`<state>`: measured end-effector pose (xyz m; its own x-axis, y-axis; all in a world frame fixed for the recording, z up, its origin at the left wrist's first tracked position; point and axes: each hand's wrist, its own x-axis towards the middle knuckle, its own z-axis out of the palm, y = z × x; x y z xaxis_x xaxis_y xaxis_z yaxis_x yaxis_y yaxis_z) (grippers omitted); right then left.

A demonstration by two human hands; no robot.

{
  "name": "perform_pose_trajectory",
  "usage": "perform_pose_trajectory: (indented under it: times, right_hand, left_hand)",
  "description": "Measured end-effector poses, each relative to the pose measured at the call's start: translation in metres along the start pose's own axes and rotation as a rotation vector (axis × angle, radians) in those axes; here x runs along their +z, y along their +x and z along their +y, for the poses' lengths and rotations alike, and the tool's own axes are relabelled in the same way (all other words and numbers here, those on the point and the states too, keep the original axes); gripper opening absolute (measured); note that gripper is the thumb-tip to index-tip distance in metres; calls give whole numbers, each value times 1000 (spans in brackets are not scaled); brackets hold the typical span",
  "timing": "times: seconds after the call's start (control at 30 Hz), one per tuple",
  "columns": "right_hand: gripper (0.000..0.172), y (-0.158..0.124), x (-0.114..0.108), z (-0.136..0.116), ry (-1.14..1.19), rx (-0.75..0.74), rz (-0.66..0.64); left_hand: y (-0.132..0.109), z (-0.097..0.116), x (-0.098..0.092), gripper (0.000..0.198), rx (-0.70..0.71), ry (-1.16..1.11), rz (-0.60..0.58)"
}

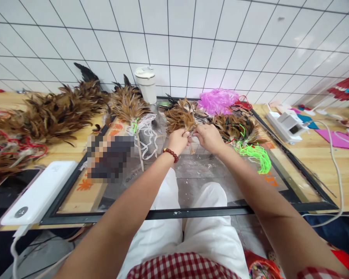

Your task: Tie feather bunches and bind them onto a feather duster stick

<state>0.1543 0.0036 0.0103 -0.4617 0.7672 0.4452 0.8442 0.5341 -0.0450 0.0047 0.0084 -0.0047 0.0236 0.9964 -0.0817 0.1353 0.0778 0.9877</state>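
Observation:
My left hand point(178, 140), with a red bead bracelet on the wrist, is closed around the base of a bunch of brown feathers point(180, 115) over a glass sheet point(192, 174). My right hand point(208, 137) is closed too and pinches at the same bunch's base, close against the left hand. Behind the right hand lies another brown feather bundle point(235, 128) with neon green string point(254, 153). A feather bundle tied with white string point(129, 104) lies to the left.
A big heap of brown feathers point(46, 116) covers the left of the wooden table. A white cup point(146, 83), pink plastic point(218, 100), a white power bank point(37, 192), a white device with cable point(285, 126) and pink paper point(337, 137) lie around. White tiled wall behind.

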Motion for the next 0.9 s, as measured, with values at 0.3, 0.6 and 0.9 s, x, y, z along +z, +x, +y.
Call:
perform_pose_trajectory:
  times: [0.3, 0.6, 0.9]
  right_hand:
    - [22, 0, 2, -4, -109, 101, 42]
    - [12, -1, 11, 2, 253, 145, -118]
    - [11, 4, 12, 12, 841, 418, -141]
  left_hand:
    - [-5, 4, 0, 21, 22, -13, -130]
    - [4, 7, -7, 16, 118, -397, 225]
    - [6, 9, -10, 15, 111, -535, 322]
